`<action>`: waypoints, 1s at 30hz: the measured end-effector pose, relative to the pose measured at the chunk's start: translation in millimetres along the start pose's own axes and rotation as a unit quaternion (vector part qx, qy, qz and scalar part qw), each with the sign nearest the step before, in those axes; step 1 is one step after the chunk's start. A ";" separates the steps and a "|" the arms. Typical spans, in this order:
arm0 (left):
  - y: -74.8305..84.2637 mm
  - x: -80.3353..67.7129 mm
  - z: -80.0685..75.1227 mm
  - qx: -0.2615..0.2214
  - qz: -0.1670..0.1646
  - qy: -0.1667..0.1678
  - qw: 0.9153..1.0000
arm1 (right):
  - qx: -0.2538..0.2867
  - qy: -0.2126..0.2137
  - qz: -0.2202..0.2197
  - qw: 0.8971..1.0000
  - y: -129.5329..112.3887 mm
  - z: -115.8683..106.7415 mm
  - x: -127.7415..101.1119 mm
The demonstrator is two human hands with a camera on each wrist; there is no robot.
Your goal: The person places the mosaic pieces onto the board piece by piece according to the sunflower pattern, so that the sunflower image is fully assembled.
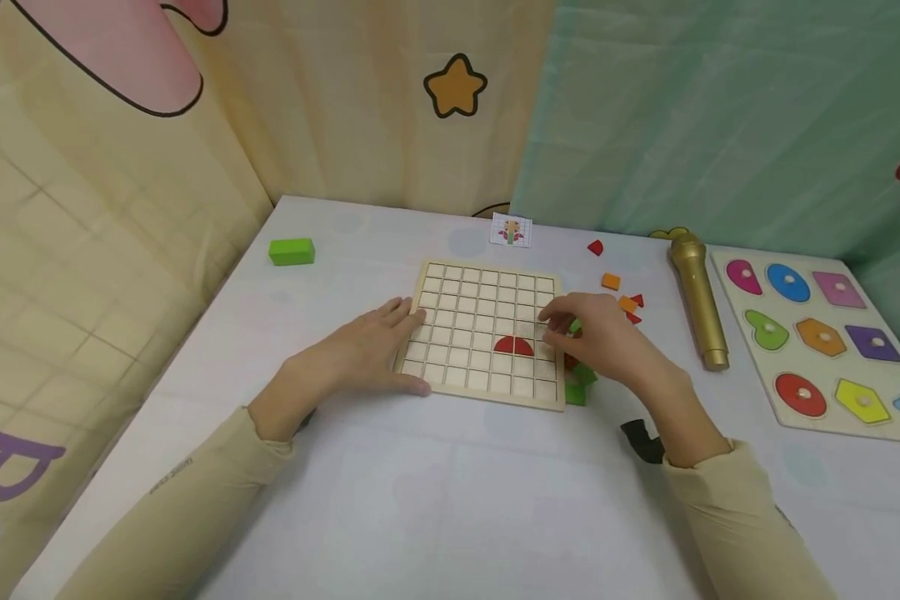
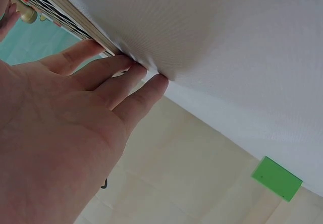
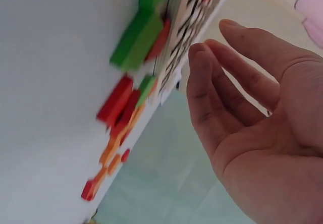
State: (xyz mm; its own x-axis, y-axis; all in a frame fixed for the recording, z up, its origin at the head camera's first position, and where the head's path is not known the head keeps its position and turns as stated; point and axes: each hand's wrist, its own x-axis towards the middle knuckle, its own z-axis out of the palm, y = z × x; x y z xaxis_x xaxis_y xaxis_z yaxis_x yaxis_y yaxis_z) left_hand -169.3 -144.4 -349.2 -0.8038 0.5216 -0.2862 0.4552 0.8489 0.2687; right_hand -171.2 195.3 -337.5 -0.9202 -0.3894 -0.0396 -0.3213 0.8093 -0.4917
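Observation:
A wooden grid board [image 1: 487, 395] lies on the white table. Two red quarter-round pieces [image 1: 513, 345] sit side by side in its lower right cells, forming a half circle. My left hand [image 1: 356, 346] rests at the board's left edge; in the left wrist view its straight fingers [image 2: 144, 95] touch the edge and tabletop. Over the board's right edge hovers my right hand [image 1: 600, 333], fingers bent and thumb apart. Nothing shows between them in the right wrist view. Beneath it, green blocks [image 3: 136, 40] and red blocks [image 3: 115, 99] lie loose beside the board, partly hidden in the head view.
Orange pieces [image 1: 611, 282] and a red piece [image 1: 596, 247] lie to the right. A pattern card [image 1: 511, 230] is behind the board, a green block [image 1: 291, 252] far left. Rightward are a gold microphone [image 1: 699, 300], a knobbed shape puzzle [image 1: 830, 368] and a black object [image 1: 642, 442].

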 end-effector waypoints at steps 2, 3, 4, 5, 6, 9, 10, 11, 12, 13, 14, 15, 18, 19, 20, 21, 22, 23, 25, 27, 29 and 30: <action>-0.6 0.4 0.2 0.001 -0.001 -0.001 1.000 | -0.006 0.006 0.013 1.000 6.8 -8.9 -3.1; -0.7 0.6 0.1 0.001 -0.002 -0.001 1.000 | -0.009 0.008 0.016 1.000 10.8 -13.5 -4.5; -0.6 0.8 -0.1 0.000 -0.003 -0.002 1.000 | -0.012 0.009 0.020 1.000 15.2 -17.7 -6.0; -0.4 0.6 -0.1 -0.001 -0.004 -0.002 1.000 | -0.014 0.007 0.025 1.000 19.3 -21.6 -7.7; -0.3 0.5 -0.2 -0.003 -0.003 -0.002 1.000 | -0.018 0.008 0.027 0.999 23.6 -24.8 -9.3; 0.0 0.0 0.0 -0.006 -0.004 -0.002 1.000 | -0.023 0.017 0.037 0.999 34.7 -29.1 -12.4; 0.1 -0.2 0.2 -0.007 -0.004 -0.001 1.000 | -0.023 0.020 0.042 0.999 37.1 -28.4 -12.6; -0.2 -0.1 0.8 -0.006 -0.004 -0.001 1.000 | -0.021 0.024 0.045 0.998 38.9 -26.8 -12.4; -0.4 0.0 1.0 -0.007 -0.004 -0.002 1.000 | -0.018 0.029 0.050 0.998 40.3 -24.1 -11.6; -0.7 -0.1 1.3 -0.005 -0.003 -0.002 1.000 | -0.017 0.031 0.055 0.998 40.7 -21.2 -10.4; -0.7 -0.2 1.3 -0.004 -0.003 -0.001 1.000 | -0.015 0.032 0.060 0.998 40.8 -18.1 -8.8; -1.0 -0.4 1.3 -0.003 -0.002 0.000 1.000 | -0.014 0.031 0.062 0.997 40.9 -14.8 -7.0; -1.0 -1.2 0.8 -0.001 0.000 0.003 1.000 | -0.014 0.029 0.068 0.997 39.1 -7.1 -2.3; -0.9 -1.4 0.6 0.000 0.002 0.004 1.000 | -0.017 0.030 0.068 0.997 38.7 -5.2 -1.0; -0.9 -1.6 0.2 0.000 0.003 0.006 1.000 | -0.019 0.032 0.069 0.997 38.2 -3.4 -0.1; -0.8 -1.6 0.0 -0.001 0.005 0.007 1.000 | -0.022 0.034 0.069 0.997 37.2 -1.9 0.4; -0.8 -1.5 0.3 -0.001 0.006 0.007 1.000 | -0.025 0.037 0.069 0.997 36.2 -0.8 0.5; -0.7 -1.4 0.2 -0.001 0.007 0.008 1.000 | -0.030 0.040 0.070 0.996 35.8 0.2 0.6; -0.7 -1.1 0.0 -0.001 0.008 0.009 1.000 | -0.033 0.047 0.069 0.996 34.2 1.6 0.1; -0.6 -0.5 0.2 -0.002 0.008 0.009 1.000 | -0.034 0.051 0.069 0.996 33.1 2.6 -0.3; -0.4 -0.5 0.0 -0.003 0.007 0.008 1.000 | -0.033 0.055 0.072 0.995 32.6 3.2 -0.5; -0.3 -0.6 0.0 -0.003 0.007 0.009 1.000 | -0.031 0.057 0.075 0.995 32.2 3.5 -0.5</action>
State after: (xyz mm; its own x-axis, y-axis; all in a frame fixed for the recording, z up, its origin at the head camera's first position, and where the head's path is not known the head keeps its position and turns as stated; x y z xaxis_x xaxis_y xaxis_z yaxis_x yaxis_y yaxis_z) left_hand -169.0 -145.0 -349.1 -0.8037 0.5321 -0.2665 0.4642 0.8407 0.2788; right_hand -180.2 220.0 -356.5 -0.9770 -0.2131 -0.0078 -0.1889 0.8818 -0.4321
